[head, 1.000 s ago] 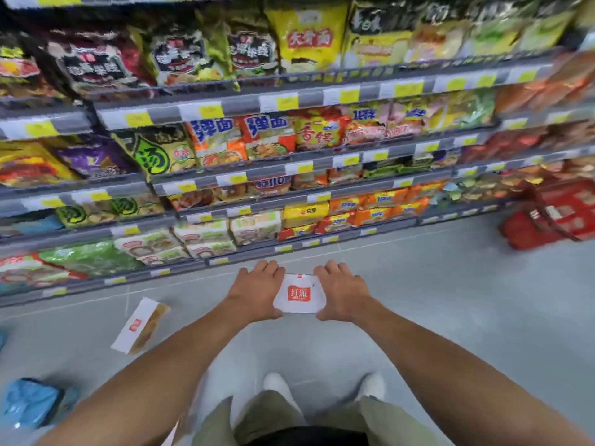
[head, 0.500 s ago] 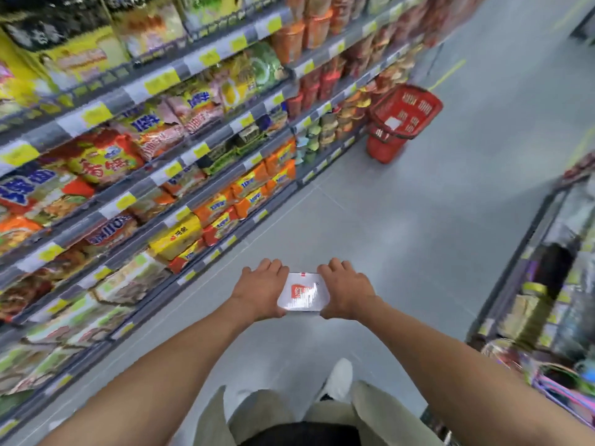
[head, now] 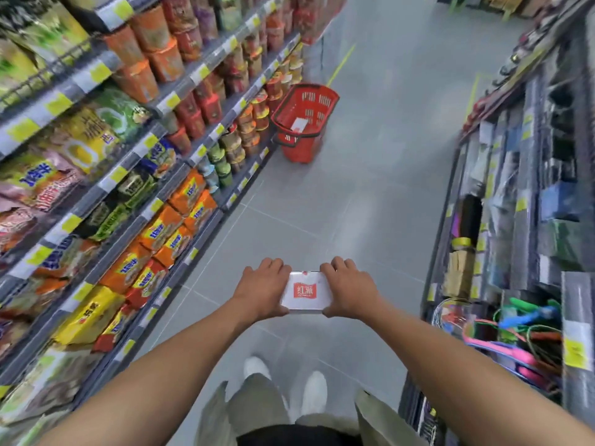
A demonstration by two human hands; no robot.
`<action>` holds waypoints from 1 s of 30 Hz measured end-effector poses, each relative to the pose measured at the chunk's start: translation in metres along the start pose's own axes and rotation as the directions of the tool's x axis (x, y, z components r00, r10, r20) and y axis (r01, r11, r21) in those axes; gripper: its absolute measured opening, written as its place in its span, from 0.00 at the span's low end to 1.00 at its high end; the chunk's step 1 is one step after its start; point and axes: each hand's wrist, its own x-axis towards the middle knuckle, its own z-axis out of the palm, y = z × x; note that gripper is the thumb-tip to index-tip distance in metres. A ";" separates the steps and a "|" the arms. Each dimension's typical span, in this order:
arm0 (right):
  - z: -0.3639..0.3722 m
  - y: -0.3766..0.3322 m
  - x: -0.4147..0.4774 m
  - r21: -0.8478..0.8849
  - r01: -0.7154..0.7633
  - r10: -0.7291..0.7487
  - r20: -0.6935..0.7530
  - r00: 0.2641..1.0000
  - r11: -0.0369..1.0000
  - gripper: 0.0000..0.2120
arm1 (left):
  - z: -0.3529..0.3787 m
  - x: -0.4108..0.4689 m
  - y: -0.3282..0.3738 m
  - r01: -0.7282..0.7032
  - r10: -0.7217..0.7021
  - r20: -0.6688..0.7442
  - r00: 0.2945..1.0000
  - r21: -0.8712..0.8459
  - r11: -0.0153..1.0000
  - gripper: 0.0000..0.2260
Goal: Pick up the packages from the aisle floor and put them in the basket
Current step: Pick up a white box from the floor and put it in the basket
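Package, a flat white rectangular packet with a red square logo [head: 305, 292], is held level out in front of the body, above the grey tiled aisle floor [head: 370, 204] and ahead of the white shoes [head: 317, 394]. The left hand [head: 264, 289] clasps its left end and the right hand [head: 349, 289] its right end, with fingers curled over the far edge, thumbs at the near edge and both arms stretched forward. The logo's white characters read 红派.

Compared with half a second ago the two-handed hold is the same, but the view has swung further along the aisle.

The red plastic shopping basket [head: 301, 151] now sits nearer the middle of the view. It stands on the floor at the foot of the left shelving [head: 128, 162], well ahead of the hands, with a second white packet [head: 299, 123] lying inside it. The yellow price labels [head: 119, 173] on the shelf edges are too blurred to read.
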 end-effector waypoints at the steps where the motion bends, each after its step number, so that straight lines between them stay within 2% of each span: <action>1: -0.002 0.008 0.002 0.008 -0.012 0.012 -0.007 1.000 1.000 0.41 | -0.004 0.009 0.003 -0.011 0.011 0.006 1.000 0.009 1.000 0.35; 10: -0.023 0.073 0.040 0.069 -0.137 0.139 -0.024 0.990 0.988 0.39 | -0.036 0.110 0.013 -0.146 0.146 0.005 0.989 0.062 0.987 0.34; 22: -0.095 0.146 0.157 0.071 -0.264 0.267 -0.042 0.963 0.962 0.38 | -0.104 0.279 -0.027 -0.295 0.298 -0.030 0.954 0.075 0.952 0.34; 30: -0.121 0.223 0.199 0.102 -0.349 0.354 -0.034 0.935 0.932 0.39 | -0.140 0.383 -0.002 -0.386 0.386 0.015 0.922 0.114 0.916 0.33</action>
